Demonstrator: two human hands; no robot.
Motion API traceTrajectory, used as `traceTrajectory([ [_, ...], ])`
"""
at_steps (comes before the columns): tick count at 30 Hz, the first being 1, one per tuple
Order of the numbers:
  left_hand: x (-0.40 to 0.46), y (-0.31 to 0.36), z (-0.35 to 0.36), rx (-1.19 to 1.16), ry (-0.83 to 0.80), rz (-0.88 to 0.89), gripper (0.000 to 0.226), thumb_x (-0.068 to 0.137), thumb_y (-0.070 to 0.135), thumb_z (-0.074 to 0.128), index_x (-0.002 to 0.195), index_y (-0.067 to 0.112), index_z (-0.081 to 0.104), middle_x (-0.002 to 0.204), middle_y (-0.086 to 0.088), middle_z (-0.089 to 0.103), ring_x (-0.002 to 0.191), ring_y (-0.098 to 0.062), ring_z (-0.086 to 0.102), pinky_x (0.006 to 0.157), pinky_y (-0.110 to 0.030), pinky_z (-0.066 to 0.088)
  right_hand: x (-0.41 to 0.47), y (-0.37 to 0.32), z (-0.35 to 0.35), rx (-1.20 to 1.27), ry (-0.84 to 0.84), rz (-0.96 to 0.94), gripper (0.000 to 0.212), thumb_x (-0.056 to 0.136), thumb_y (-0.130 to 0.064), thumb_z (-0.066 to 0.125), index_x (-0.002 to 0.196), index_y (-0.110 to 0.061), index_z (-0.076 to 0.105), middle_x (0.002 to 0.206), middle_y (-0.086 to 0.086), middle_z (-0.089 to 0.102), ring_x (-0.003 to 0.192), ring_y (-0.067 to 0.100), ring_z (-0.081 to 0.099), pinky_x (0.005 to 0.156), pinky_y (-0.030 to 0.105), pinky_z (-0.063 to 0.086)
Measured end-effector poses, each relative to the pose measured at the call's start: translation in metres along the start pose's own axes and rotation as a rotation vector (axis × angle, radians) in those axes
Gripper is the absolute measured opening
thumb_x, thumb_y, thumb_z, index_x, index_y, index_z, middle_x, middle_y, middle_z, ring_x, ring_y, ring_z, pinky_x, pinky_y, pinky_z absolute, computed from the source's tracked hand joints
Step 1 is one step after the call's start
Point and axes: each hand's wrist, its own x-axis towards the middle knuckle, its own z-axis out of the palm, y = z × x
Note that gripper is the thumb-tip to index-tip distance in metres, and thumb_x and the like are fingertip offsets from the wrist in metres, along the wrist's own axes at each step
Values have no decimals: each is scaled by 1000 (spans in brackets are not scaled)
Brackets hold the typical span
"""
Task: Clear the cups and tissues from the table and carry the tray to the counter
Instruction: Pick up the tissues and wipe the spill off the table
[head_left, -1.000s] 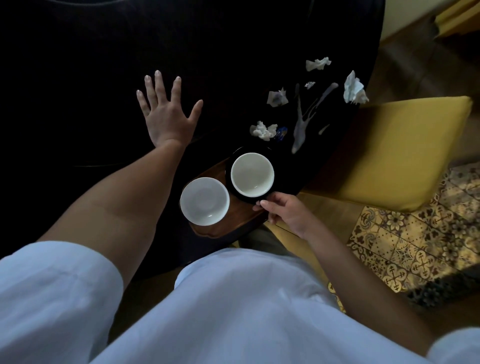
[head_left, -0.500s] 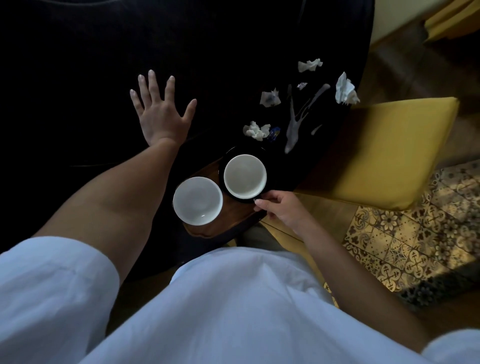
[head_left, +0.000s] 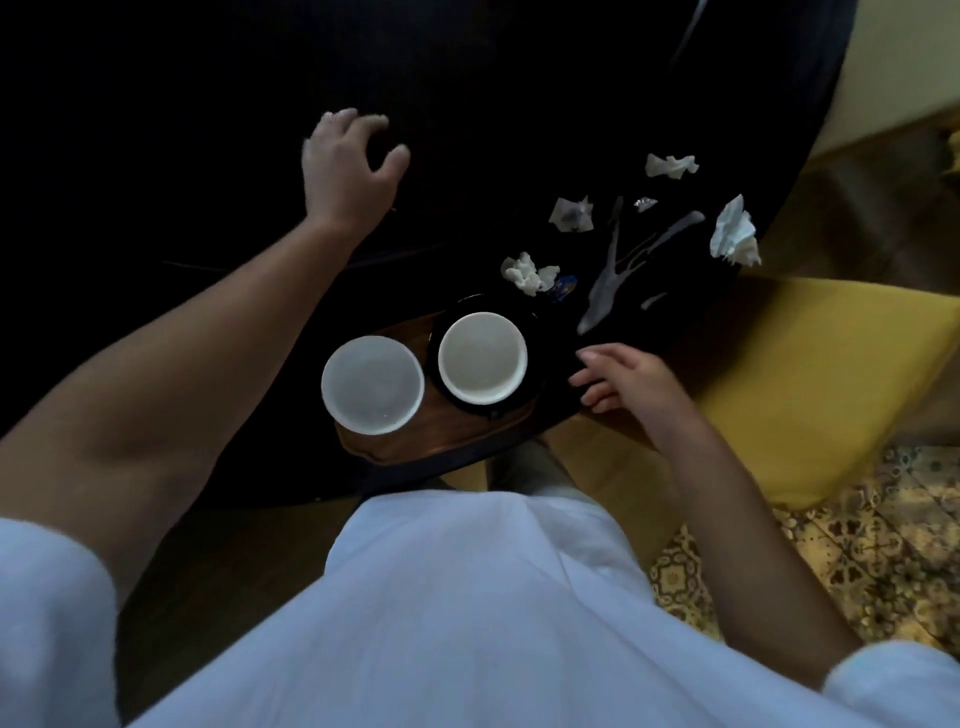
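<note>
A brown wooden tray (head_left: 447, 441) lies at the near edge of the dark round table (head_left: 519, 104). On it stand two white cups: the left cup (head_left: 372, 383) and the right cup (head_left: 482, 357), which sits on a black saucer. Several crumpled white tissues lie beyond: one (head_left: 527, 273) just past the tray, others further right (head_left: 571, 214), (head_left: 671, 166), (head_left: 733, 234). My left hand (head_left: 350, 166) hovers over the table, fingers curled, holding nothing. My right hand (head_left: 618, 376) is off the tray's right end, fingers apart, empty.
A pale liquid spill (head_left: 613, 270) streaks the table between the tissues. A small blue wrapper (head_left: 563, 285) lies beside the nearest tissue. A yellow cushioned seat (head_left: 810, 384) stands to the right of the table, above a patterned tile floor (head_left: 857, 545).
My right hand has let go of the tray's edge and moved right and up. My left hand has lifted from flat on the table and curled its fingers.
</note>
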Motion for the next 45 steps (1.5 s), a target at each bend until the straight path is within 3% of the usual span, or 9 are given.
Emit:
traceTrajectory([
  [3, -15, 38, -3, -86, 90, 155, 48, 93, 45, 55, 134, 23, 64, 143, -2, 55, 130, -18, 52, 111, -27, 38, 29, -11, -52, -60, 56, -76, 15, 100, -22, 58, 111, -17, 67, 106, 14, 73, 74, 15, 66, 62, 27, 55],
  [9, -63, 102, 54, 10, -192, 434, 38, 94, 34, 62, 130, 23, 68, 138, -2, 59, 119, -21, 63, 93, -37, 54, 82, -31, -148, -282, 278, -295, 33, 95, -32, 60, 126, -21, 61, 121, 5, 63, 104, 21, 64, 81, 41, 58],
  [11, -69, 111, 69, 105, -268, 420, 40, 96, 35, 63, 135, 27, 64, 142, 0, 57, 115, -23, 64, 87, -40, 56, 97, -32, -169, -364, 361, -352, 37, 93, -31, 61, 129, -20, 60, 122, 7, 61, 106, 24, 61, 81, 38, 54],
  [13, -69, 117, 79, 216, -347, 362, 47, 97, 39, 62, 143, 31, 56, 146, 1, 52, 112, -24, 65, 83, -42, 56, 112, -30, -184, -459, 438, -402, 41, 92, -26, 62, 132, -18, 59, 127, 11, 57, 107, 26, 58, 79, 28, 43],
  [17, -66, 122, 87, 432, -396, 269, 54, 98, 48, 56, 150, 36, 46, 141, -1, 55, 112, -27, 65, 75, -36, 52, 132, -26, -200, -569, 480, -429, 47, 91, -19, 60, 138, -17, 56, 137, 13, 51, 118, 27, 54, 82, 18, 34],
  [26, -59, 131, 110, 577, -444, 213, 59, 97, 42, 61, 153, 34, 41, 135, -7, 51, 106, -30, 64, 65, -33, 38, 169, -5, -202, -595, 507, -405, 44, 92, -27, 64, 135, -21, 58, 134, 12, 47, 110, 24, 55, 78, 23, 40],
  [36, -54, 120, 123, 366, -481, 113, 51, 91, 28, 65, 140, 29, 51, 122, -6, 58, 97, -32, 64, 71, -36, 48, 193, -1, -201, -576, 593, -438, 26, 97, -27, 58, 116, -11, 62, 125, 16, 55, 104, 29, 59, 74, 24, 40],
  [41, -59, 114, 127, 267, -424, 127, 44, 87, 23, 66, 131, 27, 60, 118, -2, 59, 89, -27, 64, 71, -39, 53, 196, 3, -204, -535, 580, -456, 22, 96, -21, 59, 113, -7, 63, 123, 18, 56, 106, 29, 58, 64, -4, 30],
  [45, -62, 118, 126, 157, -363, 95, 44, 91, 21, 61, 135, 29, 61, 118, 2, 62, 89, -20, 62, 72, -38, 53, 196, 4, -201, -505, 583, -475, 24, 96, -20, 58, 113, -5, 63, 122, 20, 56, 106, 30, 58, 66, -7, 30],
])
